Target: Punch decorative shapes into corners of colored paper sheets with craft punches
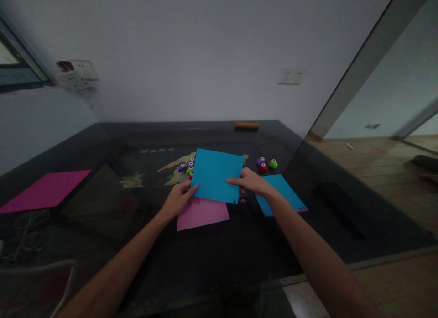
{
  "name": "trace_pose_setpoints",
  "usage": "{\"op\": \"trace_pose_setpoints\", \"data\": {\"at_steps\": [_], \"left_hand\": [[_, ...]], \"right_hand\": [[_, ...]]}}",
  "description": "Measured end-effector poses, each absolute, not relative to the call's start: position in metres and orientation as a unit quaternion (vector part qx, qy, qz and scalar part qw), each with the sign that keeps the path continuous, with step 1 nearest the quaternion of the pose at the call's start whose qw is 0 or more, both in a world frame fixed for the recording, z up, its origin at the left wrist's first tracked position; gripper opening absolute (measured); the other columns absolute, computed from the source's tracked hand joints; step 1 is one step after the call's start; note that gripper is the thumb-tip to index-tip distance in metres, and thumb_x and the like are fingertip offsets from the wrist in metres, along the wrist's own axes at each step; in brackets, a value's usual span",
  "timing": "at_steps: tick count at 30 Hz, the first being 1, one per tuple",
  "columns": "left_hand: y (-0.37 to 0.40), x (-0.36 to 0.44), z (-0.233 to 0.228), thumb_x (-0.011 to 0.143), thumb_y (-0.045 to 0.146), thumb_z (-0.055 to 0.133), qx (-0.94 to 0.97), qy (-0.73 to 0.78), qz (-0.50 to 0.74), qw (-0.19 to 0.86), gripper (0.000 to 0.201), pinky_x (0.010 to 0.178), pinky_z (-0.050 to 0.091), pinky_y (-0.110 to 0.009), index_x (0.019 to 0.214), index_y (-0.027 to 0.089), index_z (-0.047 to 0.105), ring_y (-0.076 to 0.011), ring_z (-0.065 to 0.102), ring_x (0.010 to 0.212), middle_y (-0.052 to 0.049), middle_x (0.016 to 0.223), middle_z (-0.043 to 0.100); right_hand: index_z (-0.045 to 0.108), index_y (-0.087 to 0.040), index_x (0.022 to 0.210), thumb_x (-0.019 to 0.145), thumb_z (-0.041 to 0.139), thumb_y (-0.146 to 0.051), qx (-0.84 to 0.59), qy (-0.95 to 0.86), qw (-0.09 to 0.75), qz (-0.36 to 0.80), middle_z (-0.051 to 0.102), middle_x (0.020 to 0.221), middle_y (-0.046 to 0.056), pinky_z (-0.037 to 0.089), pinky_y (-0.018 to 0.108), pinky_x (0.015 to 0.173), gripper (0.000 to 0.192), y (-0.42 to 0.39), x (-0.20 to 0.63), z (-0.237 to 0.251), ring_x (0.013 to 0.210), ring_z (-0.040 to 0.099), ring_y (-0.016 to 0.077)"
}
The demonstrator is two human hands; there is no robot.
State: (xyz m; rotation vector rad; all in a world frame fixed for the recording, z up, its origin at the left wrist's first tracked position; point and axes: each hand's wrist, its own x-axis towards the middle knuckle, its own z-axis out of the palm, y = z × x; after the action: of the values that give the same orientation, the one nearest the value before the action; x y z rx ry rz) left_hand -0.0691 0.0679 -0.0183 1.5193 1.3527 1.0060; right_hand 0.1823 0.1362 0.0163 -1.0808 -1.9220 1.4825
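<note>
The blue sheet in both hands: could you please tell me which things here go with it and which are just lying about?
In use: blue sheet, left hand, right hand, pink sheet beneath, small punches beside it.

Lying about: magenta sheet, second blue sheet, brown bar at the table's far edge.

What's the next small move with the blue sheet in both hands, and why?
Probably lower the blue sheet flat onto the table, over the pink sheet. Left hand and right hand pinch its opposite edges and it sits tilted above the pink one, hiding part of the small punches behind. Another blue sheet already lies flat at the right.
</note>
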Motion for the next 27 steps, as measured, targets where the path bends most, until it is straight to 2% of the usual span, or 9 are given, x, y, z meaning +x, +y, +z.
{"op": "trace_pose_setpoints", "data": {"at_steps": [7,12,14,16,19,23,25,27], "left_hand": [[0.063,-0.064,-0.014,0.081,0.050,0.051,0.602,0.529,0.420,0.425,0.034,0.057,0.049,-0.029,0.085,0.018,0.061,-0.0179,0.063,0.058,-0.002,0.066,0.067],[0.058,-0.056,-0.010,0.083,0.050,0.049,0.620,0.527,0.413,0.409,0.035,0.053,0.045,-0.026,0.072,0.018,0.059,-0.0159,0.059,0.052,0.001,0.055,0.062],[0.061,-0.060,-0.012,0.084,0.050,0.046,0.618,0.538,0.420,0.390,0.034,0.051,0.043,-0.026,0.076,0.018,0.058,-0.0151,0.057,0.050,0.001,0.056,0.061],[0.068,-0.070,-0.016,0.084,0.049,0.045,0.606,0.560,0.437,0.359,0.034,0.051,0.043,-0.026,0.088,0.018,0.058,-0.0151,0.058,0.051,0.000,0.063,0.063],[0.081,-0.093,-0.024,0.082,0.046,0.047,0.578,0.606,0.466,0.286,0.034,0.060,0.046,-0.028,0.096,0.017,0.057,-0.0158,0.059,0.060,-0.003,0.076,0.065],[0.095,-0.119,-0.036,0.078,0.040,0.049,0.550,0.655,0.476,0.203,0.031,0.076,0.047,-0.034,0.097,0.016,0.056,-0.0196,0.061,0.079,-0.008,0.092,0.065],[0.100,-0.125,-0.041,0.077,0.036,0.050,0.550,0.673,0.463,0.174,0.030,0.081,0.047,-0.035,0.098,0.016,0.056,-0.0215,0.061,0.089,-0.010,0.101,0.063],[0.106,-0.126,-0.043,0.074,0.031,0.053,0.560,0.687,0.438,0.149,0.031,0.083,0.047,-0.036,0.101,0.016,0.056,-0.0217,0.060,0.090,-0.010,0.106,0.061]], "right_hand": [[0.057,-0.013,0.097,0.070,0.072,-0.031,-0.397,-0.691,0.245,0.553,0.063,0.068,0.001,0.045,0.022,0.040,0.035,0.124,0.186,0.023,0.044,0.052,0.0092],[0.058,-0.013,0.098,0.070,0.072,-0.028,-0.413,-0.692,0.253,0.536,0.064,0.069,0.001,0.048,0.023,0.043,0.036,0.118,0.201,0.025,0.046,0.055,0.0101],[0.058,-0.012,0.098,0.070,0.072,-0.028,-0.427,-0.676,0.280,0.531,0.065,0.070,0.002,0.048,0.022,0.042,0.035,0.119,0.206,0.022,0.045,0.055,0.0099],[0.058,-0.012,0.098,0.070,0.072,-0.028,-0.447,-0.649,0.308,0.533,0.066,0.074,0.005,0.048,0.022,0.042,0.035,0.121,0.211,0.016,0.047,0.056,0.0107],[0.059,-0.012,0.100,0.069,0.072,-0.028,-0.458,-0.617,0.348,0.537,0.068,0.083,0.008,0.051,0.024,0.044,0.038,0.126,0.216,0.008,0.054,0.059,0.0132],[0.059,-0.015,0.105,0.070,0.071,-0.029,-0.448,-0.599,0.403,0.528,0.068,0.100,0.010,0.052,0.024,0.046,0.039,0.133,0.222,0.002,0.067,0.064,0.0169],[0.060,-0.017,0.105,0.070,0.071,-0.029,-0.454,-0.591,0.412,0.524,0.068,0.101,0.010,0.052,0.025,0.045,0.039,0.135,0.223,0.001,0.068,0.065,0.0182],[0.061,-0.018,0.105,0.069,0.071,-0.028,-0.454,-0.587,0.415,0.526,0.069,0.099,0.009,0.052,0.026,0.045,0.038,0.135,0.222,0.001,0.068,0.065,0.0186]]}}
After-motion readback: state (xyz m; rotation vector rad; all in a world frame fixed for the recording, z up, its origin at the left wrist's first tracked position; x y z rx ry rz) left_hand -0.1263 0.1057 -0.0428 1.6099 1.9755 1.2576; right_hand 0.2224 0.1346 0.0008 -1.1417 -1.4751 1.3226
